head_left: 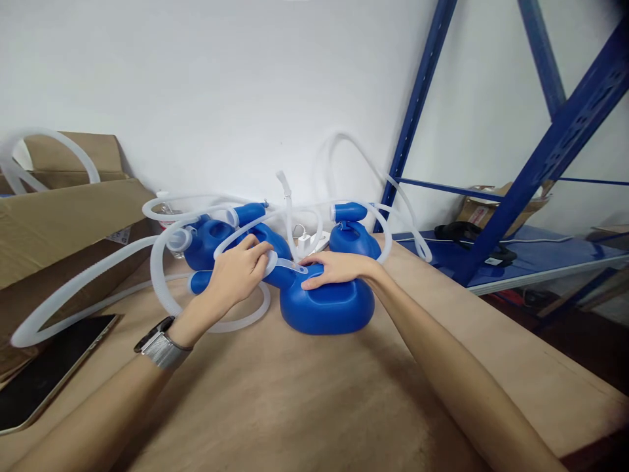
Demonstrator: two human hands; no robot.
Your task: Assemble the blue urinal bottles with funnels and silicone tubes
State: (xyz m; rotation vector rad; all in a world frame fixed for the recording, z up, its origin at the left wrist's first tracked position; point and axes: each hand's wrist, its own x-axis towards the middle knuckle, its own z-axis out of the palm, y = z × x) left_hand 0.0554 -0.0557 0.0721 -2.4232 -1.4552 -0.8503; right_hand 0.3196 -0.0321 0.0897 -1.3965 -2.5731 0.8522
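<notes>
A blue plastic bottle (327,311) with a moulded handle lies on the brown table, its neck pointing left. My left hand (240,267) is closed round the translucent cap (270,262) at the end of that neck. A translucent strap (292,265) runs from the cap along the neck. My right hand (337,267) grips the top of the bottle near its handle, thumb on the near side, fingers on the far side. Part of the cap is hidden by my left fingers.
Several blue bottles with translucent hoses (160,262) stand behind, one (354,241) at the right. An open cardboard box (73,229) and a dark tablet (54,367) are at the left. A blue metal shelf (531,252) stands at the right; a white power adapter (304,241) sits behind.
</notes>
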